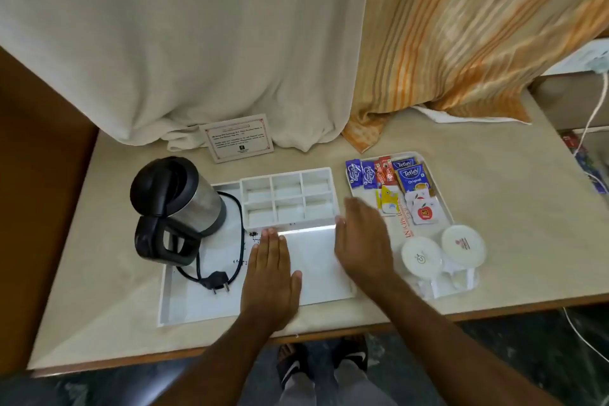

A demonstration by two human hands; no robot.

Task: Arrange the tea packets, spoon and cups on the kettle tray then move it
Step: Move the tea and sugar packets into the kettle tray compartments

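Observation:
A white kettle tray (184, 300) lies on the table with a steel and black kettle (178, 204) at its left, the cord and plug (216, 283) beside it. At the tray's back sits a white divider box (290, 198) with several bare compartments. My left hand (272, 277) rests flat on the tray floor, fingers together, holding nothing. My right hand (362, 241) hovers flat over the tray's right edge, holding nothing. To the right, a small tray (445, 208) carries several tea and sugar packets (392, 175). Two upturned white cups (443, 249) stand near it. A spoon is hard to make out.
A printed card (237, 138) stands behind the kettle tray. White and orange striped curtains (296, 43) hang onto the table's back. A wooden panel (39, 175) borders the left. A white cable (590, 122) hangs at the far right. The table's front edge (197, 353) lies near my feet.

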